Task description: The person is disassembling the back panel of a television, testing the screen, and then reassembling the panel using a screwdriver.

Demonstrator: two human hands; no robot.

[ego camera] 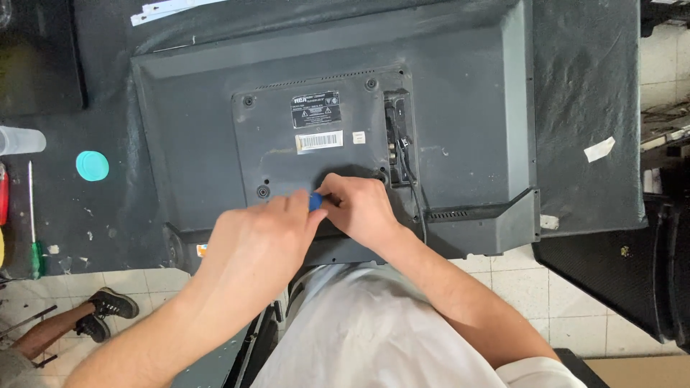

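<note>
A dark grey flat-screen television (460, 108) lies face down on a black work surface (589, 86), its back panel with labels facing up. My left hand (255, 241) and my right hand (359, 208) meet at the lower middle of the raised back panel. A small blue tool handle (315, 201) shows between them; both hands close around it. The tool's tip is hidden under my fingers. A black cable (413, 187) runs down from the port recess just right of my right hand.
A green-handled screwdriver (33, 237), a teal round lid (92, 165) and a clear plastic cup (20, 140) lie at the left on the black surface. Another person's leg and black shoes (108, 312) stand on the tiled floor at lower left. A black object (647, 273) stands at right.
</note>
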